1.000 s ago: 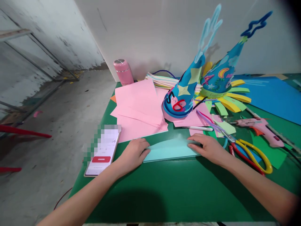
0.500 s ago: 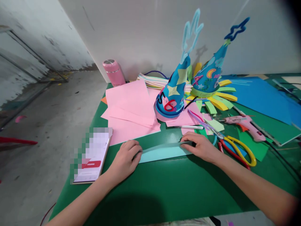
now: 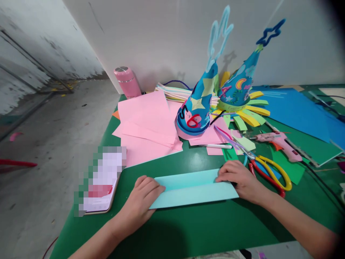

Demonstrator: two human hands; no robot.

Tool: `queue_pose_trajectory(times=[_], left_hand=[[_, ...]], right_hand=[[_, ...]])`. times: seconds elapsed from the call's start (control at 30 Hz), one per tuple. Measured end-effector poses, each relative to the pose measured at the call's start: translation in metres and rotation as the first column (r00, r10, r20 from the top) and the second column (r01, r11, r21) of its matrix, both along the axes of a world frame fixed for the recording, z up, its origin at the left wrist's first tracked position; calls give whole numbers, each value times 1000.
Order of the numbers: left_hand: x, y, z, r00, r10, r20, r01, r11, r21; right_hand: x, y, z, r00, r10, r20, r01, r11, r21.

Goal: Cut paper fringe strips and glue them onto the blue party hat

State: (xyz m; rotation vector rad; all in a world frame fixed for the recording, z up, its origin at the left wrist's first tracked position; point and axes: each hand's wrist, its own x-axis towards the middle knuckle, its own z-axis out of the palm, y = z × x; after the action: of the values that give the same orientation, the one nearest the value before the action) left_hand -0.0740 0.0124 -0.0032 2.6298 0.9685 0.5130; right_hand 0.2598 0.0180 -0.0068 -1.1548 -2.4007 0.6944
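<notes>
A light blue paper strip (image 3: 194, 196), creased lengthwise, lies opened toward me above the green table (image 3: 205, 230). My left hand (image 3: 147, 194) grips its left end, the thumb underneath and the fingers on top. At the right end, my right hand (image 3: 235, 178) pinches the paper, its fingertips on the upper face. Beyond the strip are pink paper sheets (image 3: 147, 118) and a blue cone hat (image 3: 199, 104) with star shapes and a red 6. Scissors (image 3: 269, 172) with red and yellow handles lie right of my right hand.
A phone (image 3: 104, 183) lies at the left edge. A pink bottle (image 3: 128, 84) stands at the back left. Toward the right are a second cone hat (image 3: 238, 86), a pink glue gun (image 3: 281, 142) with its cord, and blue sheets (image 3: 296, 111).
The strip, earlier seen narrow and nearly edge-on, has opened out and shows its crease and both halves. Both hands have shifted, the right one slightly rightward, still holding its ends.
</notes>
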Motion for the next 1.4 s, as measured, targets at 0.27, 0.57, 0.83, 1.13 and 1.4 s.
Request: queue_pose_trajectory(times=[0.27, 0.57, 0.83, 1.13, 1.4], left_hand=[[-2, -3, -3, 998, 7, -58, -3, 998, 59], [-4, 1, -4, 991, -29, -128, 37, 998, 59], [-5, -8, -5, 964, -129, -234, 166, 975, 147], [2, 5, 0, 998, -12, 55, 17, 996, -92], [12, 12, 1, 966, 259, -23, -259, 953, -157]], right_hand=[[2, -6, -6, 998, 1, 68, -8, 994, 110], [0, -7, -4, 994, -43, 95, 31, 992, 124], [0, -16, -9, 984, -59, 168, 18, 972, 235], [-9, -13, 2, 985, -163, 58, 166, 985, -41], [-19, -3, 6, 950, -300, 90, 312, 935, -168]])
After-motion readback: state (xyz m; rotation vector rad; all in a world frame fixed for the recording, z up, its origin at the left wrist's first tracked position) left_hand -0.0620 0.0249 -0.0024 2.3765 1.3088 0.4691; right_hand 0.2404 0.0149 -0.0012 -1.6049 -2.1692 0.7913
